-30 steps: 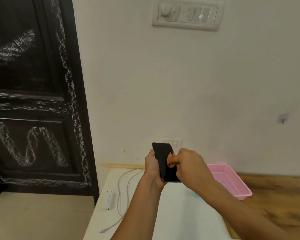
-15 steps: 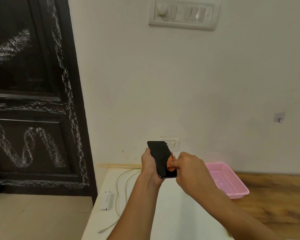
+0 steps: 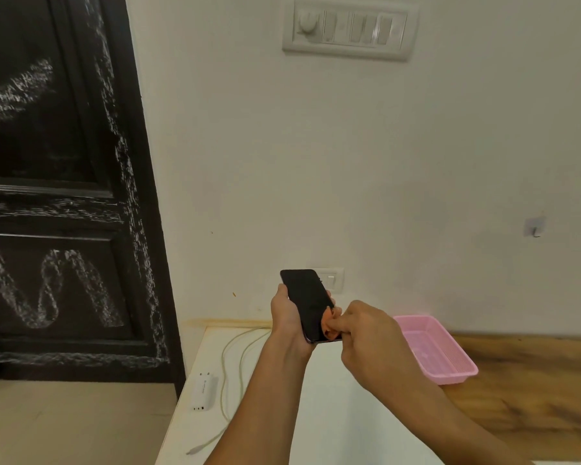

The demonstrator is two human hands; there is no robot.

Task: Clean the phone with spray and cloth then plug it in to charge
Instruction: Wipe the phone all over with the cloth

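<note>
**Head view.** The left hand [image 3: 287,313] holds the phone [image 3: 307,303] raised above the white desk [image 3: 332,414]. Its grip is wrapped round the lower half of the phone, with the thumb on the left edge and fingertips showing at the right edge. The phone is tilted with its dark screen toward the camera, and its top end leans left and overlaps the wall socket [image 3: 332,280] behind it.

The right hand [image 3: 369,333] has its grip closed on a small orange cloth [image 3: 329,325]. The curled fingers pinch the cloth and press it against the lower right part of the screen.

Near the left edge of the desk lies a white charger adapter [image 3: 203,391]. A pale cable [image 3: 228,364] loops just beside it, with one end lying close to the front edge.

A pink tray [image 3: 433,350] sits to the right of the hands, at the border between the white desk and a wood-grain surface [image 3: 534,380]. A switch panel [image 3: 349,28] is mounted high on the wall. A dark panelled door [image 3: 57,196] with chalk-like marks fills the left.
</note>
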